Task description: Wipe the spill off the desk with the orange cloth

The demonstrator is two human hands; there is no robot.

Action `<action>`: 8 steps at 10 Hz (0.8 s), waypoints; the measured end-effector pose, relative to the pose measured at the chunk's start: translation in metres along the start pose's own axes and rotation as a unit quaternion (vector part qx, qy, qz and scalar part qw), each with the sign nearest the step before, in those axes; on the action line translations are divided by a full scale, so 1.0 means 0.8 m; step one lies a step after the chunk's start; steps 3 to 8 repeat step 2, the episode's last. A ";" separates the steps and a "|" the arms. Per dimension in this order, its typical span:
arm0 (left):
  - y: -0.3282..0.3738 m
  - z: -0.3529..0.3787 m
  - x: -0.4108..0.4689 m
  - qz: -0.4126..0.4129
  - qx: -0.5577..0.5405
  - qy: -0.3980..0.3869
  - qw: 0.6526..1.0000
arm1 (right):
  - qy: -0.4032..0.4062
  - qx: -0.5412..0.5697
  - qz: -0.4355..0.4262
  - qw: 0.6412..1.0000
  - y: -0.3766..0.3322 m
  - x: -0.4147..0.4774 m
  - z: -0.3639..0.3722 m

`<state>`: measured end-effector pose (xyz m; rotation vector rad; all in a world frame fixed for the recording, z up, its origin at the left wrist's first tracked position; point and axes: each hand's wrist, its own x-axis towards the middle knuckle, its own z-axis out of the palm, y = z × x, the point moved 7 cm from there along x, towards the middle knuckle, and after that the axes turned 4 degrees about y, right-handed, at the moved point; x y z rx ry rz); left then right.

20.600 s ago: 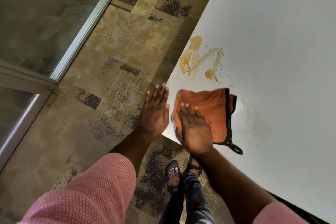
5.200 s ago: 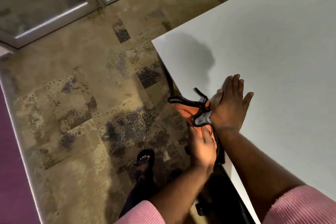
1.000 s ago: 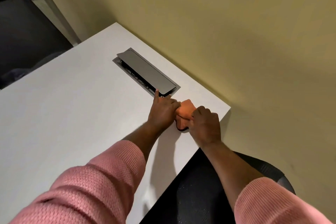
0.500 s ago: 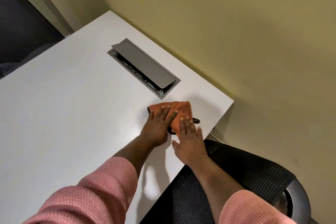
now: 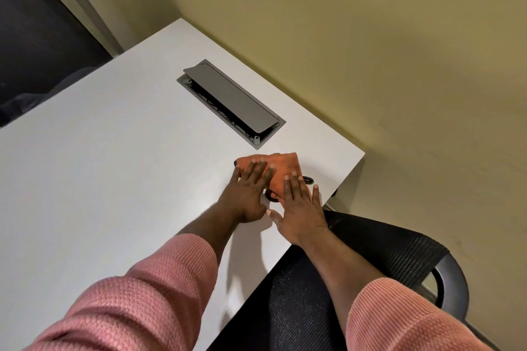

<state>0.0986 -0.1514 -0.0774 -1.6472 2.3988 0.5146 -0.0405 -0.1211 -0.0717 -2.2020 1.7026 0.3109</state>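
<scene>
The orange cloth [image 5: 281,167], folded small with a black trim loop showing, lies flat on the white desk [image 5: 114,165] near its right corner. My left hand [image 5: 247,192] rests flat with its fingertips on the cloth's left part. My right hand [image 5: 299,205] lies flat beside it, fingers spread, covering the cloth's lower right part. Neither hand grips the cloth. No spill shows on the desk surface in view.
A grey cable hatch [image 5: 232,101] with its lid ajar is set into the desk just beyond the cloth. A black mesh chair [image 5: 356,279] stands under my right arm at the desk's edge. A yellow wall [image 5: 370,51] runs behind the desk.
Both hands went from bunched around the balled-up cloth to lying flat on it, and the cloth now lies spread and folded on the desk. The camera view shifted slightly.
</scene>
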 end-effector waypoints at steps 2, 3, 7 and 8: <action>-0.005 -0.041 -0.042 -0.020 0.017 0.053 0.998 | 0.046 -0.028 -0.053 0.997 -0.019 -0.017 -0.038; -0.005 -0.041 -0.042 -0.020 0.017 0.053 0.998 | 0.046 -0.028 -0.053 0.997 -0.019 -0.017 -0.038; -0.005 -0.041 -0.042 -0.020 0.017 0.053 0.998 | 0.046 -0.028 -0.053 0.997 -0.019 -0.017 -0.038; -0.005 -0.041 -0.042 -0.020 0.017 0.053 0.998 | 0.046 -0.028 -0.053 0.997 -0.019 -0.017 -0.038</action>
